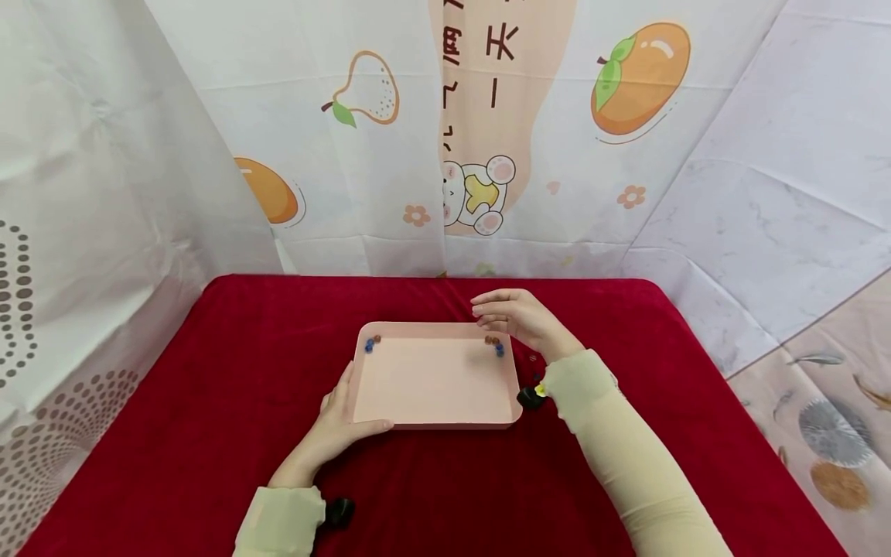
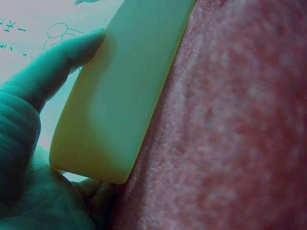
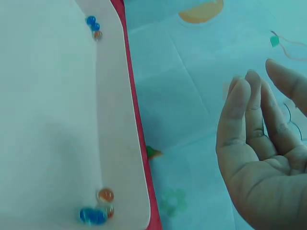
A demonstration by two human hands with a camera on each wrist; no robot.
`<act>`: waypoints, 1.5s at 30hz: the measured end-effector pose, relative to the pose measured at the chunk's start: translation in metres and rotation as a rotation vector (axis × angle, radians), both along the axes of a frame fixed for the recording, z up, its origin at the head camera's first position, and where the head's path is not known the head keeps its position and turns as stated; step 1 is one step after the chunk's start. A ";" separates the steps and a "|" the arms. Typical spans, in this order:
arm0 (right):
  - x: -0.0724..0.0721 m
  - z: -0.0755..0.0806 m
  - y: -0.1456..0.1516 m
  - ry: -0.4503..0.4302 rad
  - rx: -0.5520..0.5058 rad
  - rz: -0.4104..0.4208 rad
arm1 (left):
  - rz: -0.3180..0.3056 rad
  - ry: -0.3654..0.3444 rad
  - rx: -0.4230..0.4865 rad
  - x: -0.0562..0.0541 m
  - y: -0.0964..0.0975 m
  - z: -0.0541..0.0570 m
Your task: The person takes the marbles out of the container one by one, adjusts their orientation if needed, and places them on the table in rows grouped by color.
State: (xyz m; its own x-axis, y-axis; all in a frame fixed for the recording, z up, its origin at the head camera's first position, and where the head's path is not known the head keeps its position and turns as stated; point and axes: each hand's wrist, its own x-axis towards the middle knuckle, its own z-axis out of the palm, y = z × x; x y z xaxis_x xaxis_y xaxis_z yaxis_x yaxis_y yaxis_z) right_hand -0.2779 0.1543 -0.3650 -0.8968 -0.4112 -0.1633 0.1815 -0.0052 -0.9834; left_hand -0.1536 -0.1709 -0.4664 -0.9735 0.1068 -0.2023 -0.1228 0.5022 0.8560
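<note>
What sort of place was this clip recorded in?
Probably a makeshift, curtained-off recording booth, though what lies beyond is hidden: printed sheets hang behind and to either side, enclosing a red-covered table with a shallow pink tray on it.

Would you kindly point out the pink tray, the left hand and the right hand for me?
Pink tray [image 1: 433, 383], head view: the middle of its bare floor.
Left hand [image 1: 336, 425], head view: near the base of the thumb.
Right hand [image 1: 527, 318], head view: between fingers and wrist.
</note>
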 end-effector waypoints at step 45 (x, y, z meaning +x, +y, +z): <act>-0.010 -0.034 -0.097 -0.055 0.114 0.127 | 0.002 -0.020 -0.010 0.001 -0.001 0.001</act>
